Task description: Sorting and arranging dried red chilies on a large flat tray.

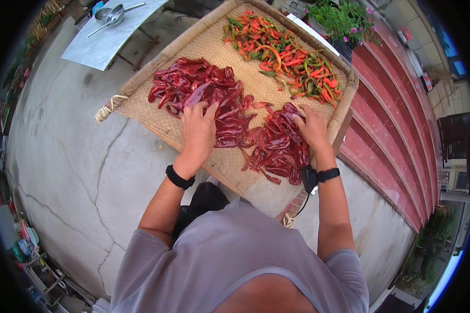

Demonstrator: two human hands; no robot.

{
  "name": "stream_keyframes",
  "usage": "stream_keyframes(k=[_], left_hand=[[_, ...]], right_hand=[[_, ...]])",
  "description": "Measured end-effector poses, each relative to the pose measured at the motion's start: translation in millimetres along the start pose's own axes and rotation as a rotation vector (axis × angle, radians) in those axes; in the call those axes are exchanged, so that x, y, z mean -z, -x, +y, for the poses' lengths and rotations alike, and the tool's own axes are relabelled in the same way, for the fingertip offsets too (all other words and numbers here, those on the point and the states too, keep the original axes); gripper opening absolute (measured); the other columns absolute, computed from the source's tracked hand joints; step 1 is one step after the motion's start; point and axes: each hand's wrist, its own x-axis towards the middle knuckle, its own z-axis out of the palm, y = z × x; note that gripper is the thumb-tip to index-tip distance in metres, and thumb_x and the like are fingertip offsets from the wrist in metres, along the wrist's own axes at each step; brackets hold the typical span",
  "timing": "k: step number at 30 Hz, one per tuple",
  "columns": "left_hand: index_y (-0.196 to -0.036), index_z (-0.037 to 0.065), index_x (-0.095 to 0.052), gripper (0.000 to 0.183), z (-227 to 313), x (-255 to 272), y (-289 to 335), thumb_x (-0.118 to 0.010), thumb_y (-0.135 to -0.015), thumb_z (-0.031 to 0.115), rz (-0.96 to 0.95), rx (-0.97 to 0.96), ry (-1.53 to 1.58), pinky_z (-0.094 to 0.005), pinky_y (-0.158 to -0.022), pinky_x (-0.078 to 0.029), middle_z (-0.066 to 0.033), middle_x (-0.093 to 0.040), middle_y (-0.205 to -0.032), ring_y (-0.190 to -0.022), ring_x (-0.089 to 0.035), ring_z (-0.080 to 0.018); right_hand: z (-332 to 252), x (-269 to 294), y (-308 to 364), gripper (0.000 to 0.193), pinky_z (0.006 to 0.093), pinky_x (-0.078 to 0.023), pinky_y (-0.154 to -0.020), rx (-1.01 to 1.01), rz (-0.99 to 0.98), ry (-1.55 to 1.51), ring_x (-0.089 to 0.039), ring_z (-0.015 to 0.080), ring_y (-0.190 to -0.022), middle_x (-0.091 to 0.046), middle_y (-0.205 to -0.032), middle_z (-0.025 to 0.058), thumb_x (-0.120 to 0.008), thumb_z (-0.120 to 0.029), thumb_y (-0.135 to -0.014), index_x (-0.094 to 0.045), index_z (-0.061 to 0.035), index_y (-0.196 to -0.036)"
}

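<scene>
On one woven tray (193,49), two hands (197,129) are touching two dark-red pepper heaps (201,78), each grip unclear; one red-green heap (282,57) is lying at one o'clock, steps (389,125) at three.

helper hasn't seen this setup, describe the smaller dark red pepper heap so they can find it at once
Start at the big woven tray, left of the red steps. On its near right part, the right hand is at a heap of dark red peppers. It is smaller than the dark red heap by the left hand and, unlike the far heap, shows no green.
</scene>
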Motion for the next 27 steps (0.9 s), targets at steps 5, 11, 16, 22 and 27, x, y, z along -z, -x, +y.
stream_keyframes(k=[5, 11, 16, 22, 27], left_hand=[[-0.123, 0.007, -0.063, 0.049, 7, 5, 14, -0.063, -0.076, -0.005, -0.029, 0.041, -0.055, -0.0465, -0.095, -0.043, -0.018, -0.055, -0.124, -0.113, -0.05, -0.0381], [-0.118, 0.005, -0.064, 0.039, 18, 8, 26, -0.064, -0.079, -0.004, 0.026, 0.026, 0.083, -0.0441, -0.095, -0.043, -0.0153, -0.057, -0.12, -0.112, -0.051, -0.0354], [-0.112, 0.005, -0.066, 0.031, 39, -1, 25, -0.068, -0.081, 0.0, -0.039, -0.048, 0.266, -0.0416, -0.09, -0.045, -0.0115, -0.06, -0.113, -0.106, -0.054, -0.0328], [-0.12, 0.005, -0.063, 0.037, 60, -17, 22, -0.07, -0.084, 0.008, -0.178, -0.09, 0.393, -0.0426, -0.093, -0.045, -0.0115, -0.059, -0.114, -0.107, -0.053, -0.0331], [-0.122, 0.005, -0.061, 0.039, 62, -38, 30, -0.069, -0.085, 0.015, -0.344, -0.159, 0.33, -0.0426, -0.091, -0.045, -0.012, -0.061, -0.11, -0.103, -0.054, -0.0317]], right_hand=[[7, -35, -15, 0.059, 0.0491, -0.033, -0.105, -0.165, -0.154, 0.132, -0.062, 0.0374, -0.11, -0.069, -0.115, 0.0202, -0.066, -0.045, -0.089, -0.058, -0.0042, -0.13], [2, -30, -9, 0.063, 0.0463, -0.038, -0.1, -0.17, -0.318, -0.366, -0.063, 0.0354, -0.109, -0.07, -0.113, 0.0179, -0.076, -0.041, -0.081, -0.058, -0.0063, -0.13], [-37, -12, 19, 0.048, 0.0464, -0.038, -0.096, 0.054, -0.237, -0.159, -0.06, 0.0393, -0.107, -0.068, -0.111, 0.0176, -0.069, -0.04, -0.088, -0.064, -0.0064, -0.121], [-58, 2, 53, 0.031, 0.0422, -0.032, -0.101, 0.19, -0.168, -0.138, -0.058, 0.0308, -0.107, -0.067, -0.109, 0.0121, -0.065, -0.032, -0.092, -0.07, -0.0068, -0.11], [-65, 2, 72, 0.026, 0.0446, -0.031, -0.104, 0.226, -0.121, -0.172, -0.057, 0.0249, -0.108, -0.067, -0.11, 0.006, -0.074, -0.028, -0.085, -0.072, -0.0092, -0.103]])
